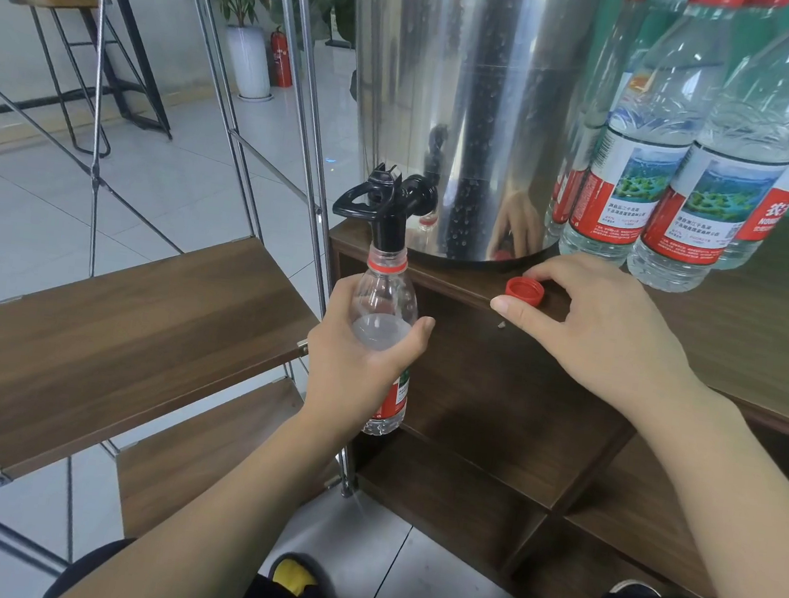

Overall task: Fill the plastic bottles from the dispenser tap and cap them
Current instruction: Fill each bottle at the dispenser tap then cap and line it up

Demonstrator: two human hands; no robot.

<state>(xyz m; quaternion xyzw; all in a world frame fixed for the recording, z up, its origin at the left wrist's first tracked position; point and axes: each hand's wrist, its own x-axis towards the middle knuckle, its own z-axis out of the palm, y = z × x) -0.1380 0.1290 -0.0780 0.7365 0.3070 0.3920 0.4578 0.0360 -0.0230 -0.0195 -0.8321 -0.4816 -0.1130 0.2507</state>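
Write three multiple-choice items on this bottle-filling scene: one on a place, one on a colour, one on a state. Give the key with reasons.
1. Where does the loose cap lie?
A. on the cabinet top in front of the dispenser
B. on the folding shelf
C. on the floor

2. What colour is that cap?
A. blue
B. white
C. red

3. How is the bottle under the tap?
A. capped and lying down
B. uncapped, held upright with its mouth at the spout
C. standing alone on the cabinet

Key: 1 A, it rests near the cabinet's front edge by the right hand. 2 C, it is plainly red. 3 B, the left hand grips the bottle with its open neck at the spout.
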